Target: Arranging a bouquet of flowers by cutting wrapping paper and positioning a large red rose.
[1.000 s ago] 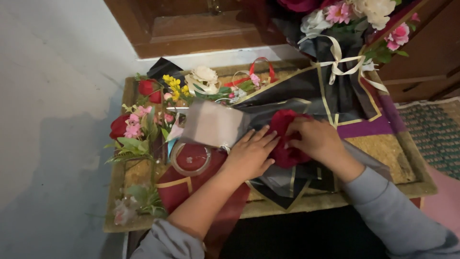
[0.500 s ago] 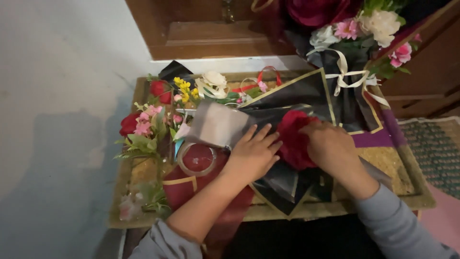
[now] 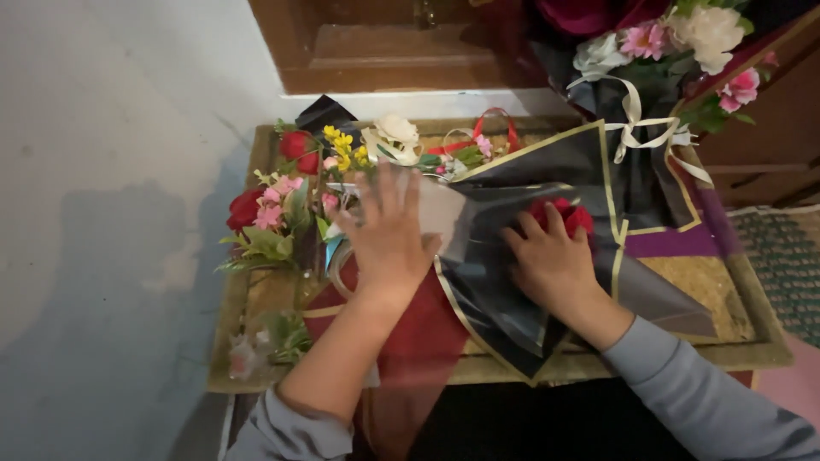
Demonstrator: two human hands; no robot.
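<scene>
A low wooden counter (image 3: 752, 324) stood against a grey wall, under a brown door. I saw the left hand (image 3: 389, 230) spread flat, fingers open, pressing on a pale sheet (image 3: 440, 218) and gripping nothing. Just right of it, the right hand (image 3: 551, 260) lay open on black wrap (image 3: 512, 307) edged in gold, fingertips touching a red flower (image 3: 568, 215) tucked under the fold. Left of the left hand lay loose flowers (image 3: 273, 213), red and pink. Beyond the right hand stood a ribboned bouquet (image 3: 658, 51).
</scene>
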